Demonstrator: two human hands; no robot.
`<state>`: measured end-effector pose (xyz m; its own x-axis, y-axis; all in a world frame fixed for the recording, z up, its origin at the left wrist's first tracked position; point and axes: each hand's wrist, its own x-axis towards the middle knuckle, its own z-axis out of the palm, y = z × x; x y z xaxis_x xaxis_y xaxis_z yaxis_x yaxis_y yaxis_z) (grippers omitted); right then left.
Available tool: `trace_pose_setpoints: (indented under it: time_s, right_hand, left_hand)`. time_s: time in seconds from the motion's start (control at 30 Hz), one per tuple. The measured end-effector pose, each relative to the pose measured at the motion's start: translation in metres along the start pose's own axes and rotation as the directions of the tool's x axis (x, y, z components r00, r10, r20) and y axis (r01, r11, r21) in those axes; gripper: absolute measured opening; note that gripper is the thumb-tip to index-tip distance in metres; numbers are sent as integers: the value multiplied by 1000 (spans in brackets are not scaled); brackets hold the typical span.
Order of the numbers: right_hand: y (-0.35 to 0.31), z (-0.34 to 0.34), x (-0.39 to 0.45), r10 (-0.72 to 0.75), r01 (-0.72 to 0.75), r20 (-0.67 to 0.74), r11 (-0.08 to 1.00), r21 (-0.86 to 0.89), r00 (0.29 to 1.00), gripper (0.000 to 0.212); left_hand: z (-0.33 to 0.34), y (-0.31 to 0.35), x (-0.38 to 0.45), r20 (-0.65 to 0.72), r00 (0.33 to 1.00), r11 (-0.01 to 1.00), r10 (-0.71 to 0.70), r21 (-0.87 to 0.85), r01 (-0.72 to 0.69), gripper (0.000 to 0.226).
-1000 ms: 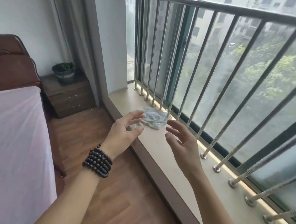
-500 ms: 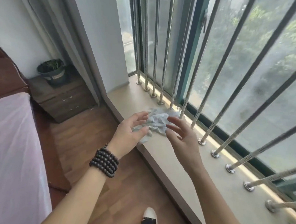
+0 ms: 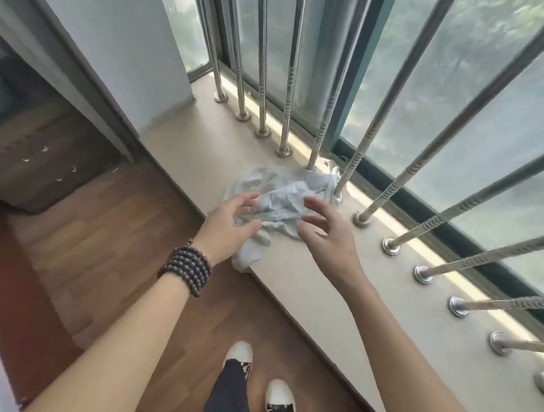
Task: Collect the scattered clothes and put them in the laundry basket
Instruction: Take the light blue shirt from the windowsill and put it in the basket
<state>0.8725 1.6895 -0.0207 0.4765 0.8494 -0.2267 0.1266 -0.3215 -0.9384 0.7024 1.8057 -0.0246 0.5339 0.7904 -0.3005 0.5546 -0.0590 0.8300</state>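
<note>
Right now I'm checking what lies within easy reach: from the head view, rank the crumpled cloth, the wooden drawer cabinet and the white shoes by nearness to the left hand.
1. Crumpled cloth: on the sill, at the left hand's fingertips.
2. White shoes: on the floor below.
3. Wooden drawer cabinet: far left, against the wall.

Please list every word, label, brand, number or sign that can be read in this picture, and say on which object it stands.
None: no readable text appears anywhere in this view.
The pale crumpled garment on the window ledge shows no print or tag.
The bead bracelet on the left wrist, the white shoes and the metal bars carry no lettering.
The wooden cabinet at left is blurred; no writing can be made out there.
</note>
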Motion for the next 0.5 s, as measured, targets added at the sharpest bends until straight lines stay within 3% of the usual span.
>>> trace_pose_setpoints:
  time_s: [0.13, 0.27, 0.37, 0.43, 0.5]
  right_hand:
    - [79, 33, 97, 61, -58, 11, 983, -176, 998, 55]
    - [159, 60, 194, 92, -41, 98, 901, -433, 991, 70]
    - [199, 64, 239, 208, -82, 131, 776, -626, 969, 90]
    - [227, 68, 264, 306, -108, 131, 653, -749, 943, 104]
    - [249, 69, 284, 362, -113, 140, 597, -794, 922, 113]
  left_hand:
    - [22, -76, 104, 69, 998, 985, -2, 170, -10, 64]
    - [55, -152, 199, 183, 983, 913, -19, 403, -57, 90]
    - [75, -191, 246, 217, 973, 767, -85, 638, -75, 111]
    - [89, -215, 274, 221, 968, 686, -118, 723, -82, 120]
    - [93, -232, 298, 205, 965, 644, -166, 763, -51, 125]
